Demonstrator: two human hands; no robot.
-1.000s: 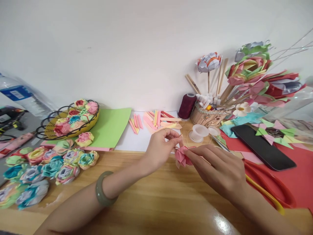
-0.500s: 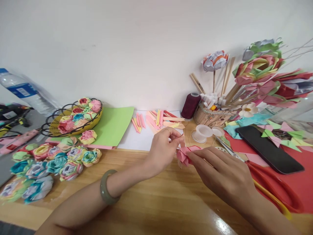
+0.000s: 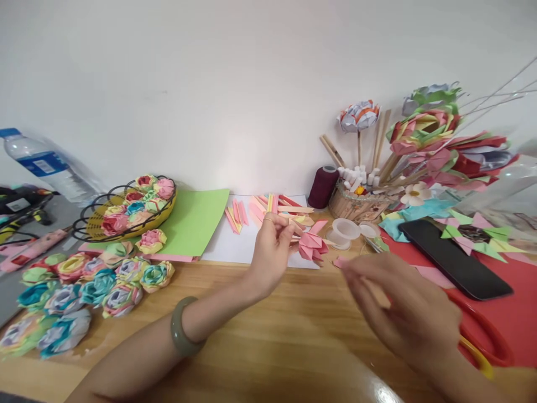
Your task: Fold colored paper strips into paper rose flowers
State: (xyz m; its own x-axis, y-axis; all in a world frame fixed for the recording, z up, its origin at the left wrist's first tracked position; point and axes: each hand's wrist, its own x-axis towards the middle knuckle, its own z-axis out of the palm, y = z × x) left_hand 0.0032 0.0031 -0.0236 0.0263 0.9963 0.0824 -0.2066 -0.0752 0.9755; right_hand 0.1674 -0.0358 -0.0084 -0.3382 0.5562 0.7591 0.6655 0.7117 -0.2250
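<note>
My left hand is closed in a pinch on the narrow end of a pink folded-paper flower, whose petals point to the right. The flower is held just above the table's back part. To its right and apart from it is my right hand, blurred, with its fingertips drawn together. A small pink patch shows at those fingertips; what they grip is too small and smeared to make out. Behind the flower, folded paper strips in pink, yellow and red lie on a white sheet.
Finished paper flowers and a yellow basket of flowers sit left, by a green sheet. At right are a maroon thread cone, clear spools, a wooden holder, a black phone and scissors.
My right hand has let go of the pink flower and moved right and slightly down. The flower stays in my left hand, its petals now in plain view.
</note>
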